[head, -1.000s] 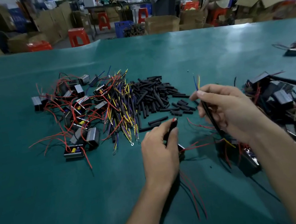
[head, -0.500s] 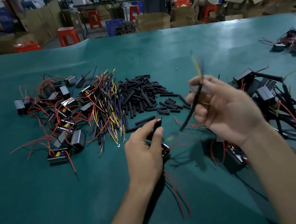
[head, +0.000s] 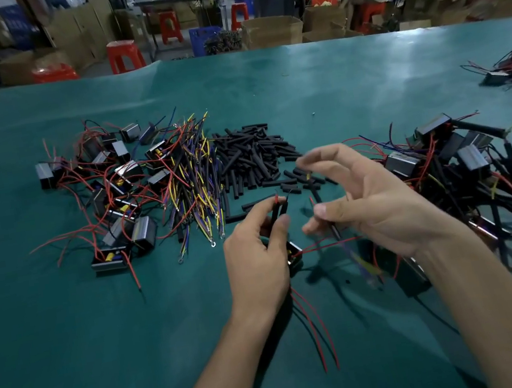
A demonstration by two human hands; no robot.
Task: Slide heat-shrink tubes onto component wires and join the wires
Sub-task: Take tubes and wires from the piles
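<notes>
My left hand [head: 259,259] pinches two black heat-shrink tubes [head: 279,212] between thumb and forefinger, with red wire tips poking out of their tops. Under that hand lies a small black component [head: 294,254], and its red wires [head: 317,327] trail toward me. My right hand [head: 375,202] holds a thin black-sleeved wire [head: 330,222] that hangs down and is blurred by motion. Its upper fingers are spread and curled. The two hands are a short gap apart. A pile of loose black tubes [head: 253,161] lies just beyond them.
A bundle of yellow, blue and black wires [head: 193,186] lies left of the tubes, beside a heap of components with red wires [head: 105,196]. Sleeved components [head: 463,169] are piled at the right. The green table [head: 72,354] carries it all. Boxes, stools and people are behind.
My right hand swung the wire from pointing up to hanging down and came closer to my left hand. My left hand lifted the tubes slightly, still pinching them.
</notes>
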